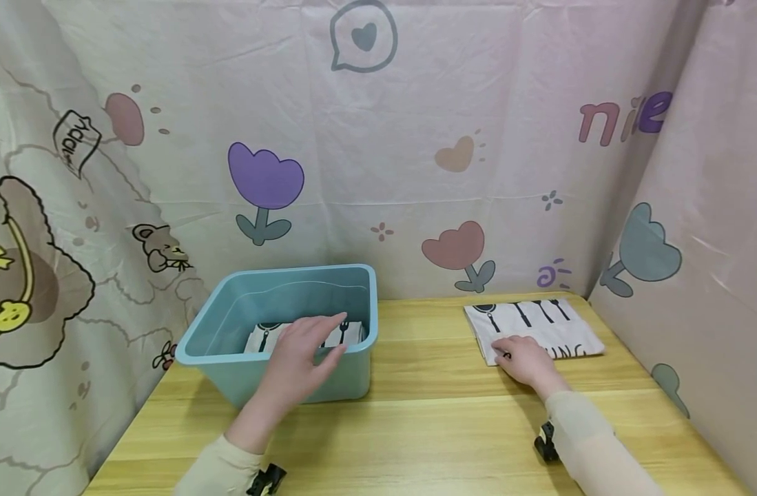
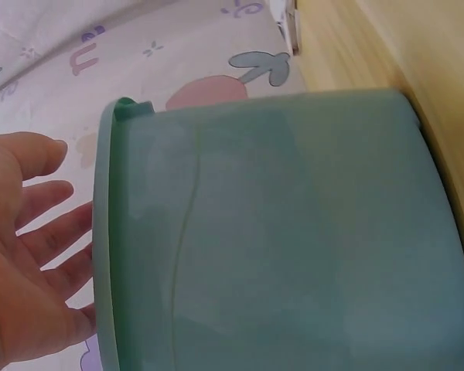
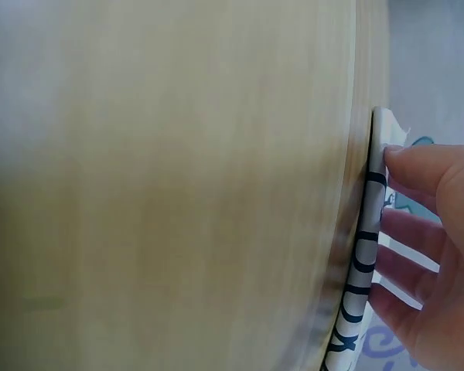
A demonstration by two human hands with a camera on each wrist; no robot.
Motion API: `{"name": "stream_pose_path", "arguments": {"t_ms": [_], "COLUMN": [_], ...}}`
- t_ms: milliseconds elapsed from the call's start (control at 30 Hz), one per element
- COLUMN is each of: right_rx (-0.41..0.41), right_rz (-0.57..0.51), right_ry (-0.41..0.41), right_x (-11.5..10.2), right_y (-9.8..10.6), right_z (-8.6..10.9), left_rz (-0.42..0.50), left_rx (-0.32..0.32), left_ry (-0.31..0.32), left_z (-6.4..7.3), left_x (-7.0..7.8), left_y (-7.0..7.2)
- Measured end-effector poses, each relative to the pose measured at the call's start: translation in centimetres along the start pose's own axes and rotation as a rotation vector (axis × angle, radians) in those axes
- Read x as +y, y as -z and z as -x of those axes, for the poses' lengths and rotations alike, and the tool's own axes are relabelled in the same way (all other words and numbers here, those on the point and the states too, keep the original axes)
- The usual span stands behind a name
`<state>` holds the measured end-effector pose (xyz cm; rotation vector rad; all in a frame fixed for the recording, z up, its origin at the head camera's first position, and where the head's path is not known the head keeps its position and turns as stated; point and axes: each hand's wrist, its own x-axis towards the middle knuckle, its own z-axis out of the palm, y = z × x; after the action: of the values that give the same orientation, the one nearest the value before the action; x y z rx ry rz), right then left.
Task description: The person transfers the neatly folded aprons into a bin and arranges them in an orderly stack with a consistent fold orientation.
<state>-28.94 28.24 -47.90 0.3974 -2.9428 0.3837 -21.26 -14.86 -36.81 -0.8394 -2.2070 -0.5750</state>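
A pale blue plastic bin (image 1: 335, 379) stands on the left of the table, and a white cloth printed with black utensils (image 1: 353, 333) lies folded inside it. My left hand (image 1: 300, 358) hovers at the bin's near rim (image 2: 102, 232), fingers spread and holding nothing. On the right lies a second folded white cloth (image 1: 539, 324) with utensil prints and black lettering. My right hand (image 1: 527, 362) rests its fingertips on that cloth's near left part. In the right wrist view the fingers are loosely bent and touch the cloth's lettered fold (image 3: 363, 259).
The wooden table (image 1: 415, 427) reaches back to a patterned curtain (image 1: 403, 138) with flowers and hearts. Curtain also hangs along the left and right sides. Small black devices are strapped to both wrists.
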Motion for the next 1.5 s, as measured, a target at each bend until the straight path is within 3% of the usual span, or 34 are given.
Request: {"name": "stream_pose_path", "arguments": {"t_ms": [667,1167,1500], "right_rx": [-0.013,-0.02,-0.027], "right_rz": [0.006,0.037,0.057], "right_ry": [0.075,0.099,0.108], "right_x": [-3.7,-7.2,-9.1], "right_y": [-0.1,-0.8,-0.8], "right_z": [0.9,1.5,1.8], "left_rz": [0.113,0.243,0.268], "left_rx": [0.01,0.017,-0.016], "left_ry": [0.007,0.011,0.066], "left_z": [-2.7,-3.7,-3.8], "left_x": [3.3,6.2,7.7], "left_y": [-1.9,-4.9,-7.5]}}
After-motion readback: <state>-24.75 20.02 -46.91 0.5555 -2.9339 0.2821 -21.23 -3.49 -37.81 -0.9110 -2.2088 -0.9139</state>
